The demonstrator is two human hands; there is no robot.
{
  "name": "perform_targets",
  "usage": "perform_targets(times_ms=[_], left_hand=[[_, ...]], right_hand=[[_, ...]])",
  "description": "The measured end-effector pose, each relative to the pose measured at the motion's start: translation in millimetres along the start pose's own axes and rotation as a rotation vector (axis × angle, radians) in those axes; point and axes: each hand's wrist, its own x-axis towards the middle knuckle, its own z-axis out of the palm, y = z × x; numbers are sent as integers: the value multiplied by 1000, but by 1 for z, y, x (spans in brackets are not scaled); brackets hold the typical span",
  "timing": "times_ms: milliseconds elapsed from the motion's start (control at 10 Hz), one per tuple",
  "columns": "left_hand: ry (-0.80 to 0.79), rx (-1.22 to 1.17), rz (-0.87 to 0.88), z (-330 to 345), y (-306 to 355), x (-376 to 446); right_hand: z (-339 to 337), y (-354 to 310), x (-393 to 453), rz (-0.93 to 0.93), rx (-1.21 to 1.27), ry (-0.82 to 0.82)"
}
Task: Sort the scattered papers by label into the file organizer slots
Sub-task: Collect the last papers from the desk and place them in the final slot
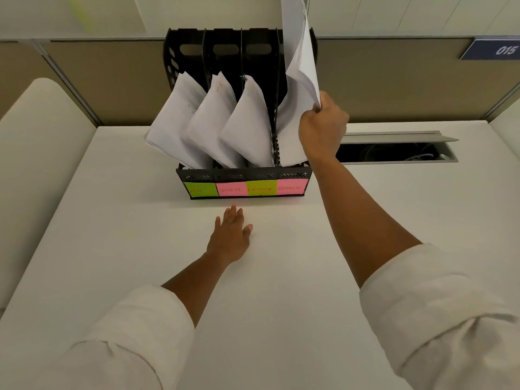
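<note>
White sheets (302, 66) curl in the right hand's (322, 122) pinch above the black slotted organizer (244, 175). Left hand (229, 239) lies flat, fingers straight, on the smooth tabletop (281, 277).

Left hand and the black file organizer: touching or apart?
Apart. The head view shows bare desk between the left hand fingertips and the file organizer base.

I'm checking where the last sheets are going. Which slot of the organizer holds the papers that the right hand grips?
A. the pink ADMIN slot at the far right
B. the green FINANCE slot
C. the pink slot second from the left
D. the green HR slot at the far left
A: the right hand has its grip on the edge of the papers that stand in the rightmost slot of the file organizer, behind the pink ADMIN label.
</note>
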Motion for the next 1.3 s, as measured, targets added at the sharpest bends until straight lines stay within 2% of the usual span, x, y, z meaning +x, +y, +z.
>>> perform_targets(times_ms=[200, 600, 800, 1000, 1300], left_hand=[[16, 63, 1, 19, -2, 5], [144, 128, 5, 42, -4, 9], [156, 150, 5, 43, -4, 8], [93, 131, 3, 34, -1, 8], [-75, 94, 22, 9, -2, 3]], right_hand=[[22, 16, 6, 21, 6, -7], [55, 52, -11, 227, 69, -118], [63, 62, -19, 285, 52, -147], [57, 67, -32, 316, 70, -166], [35, 65, -53, 256, 6, -177]])
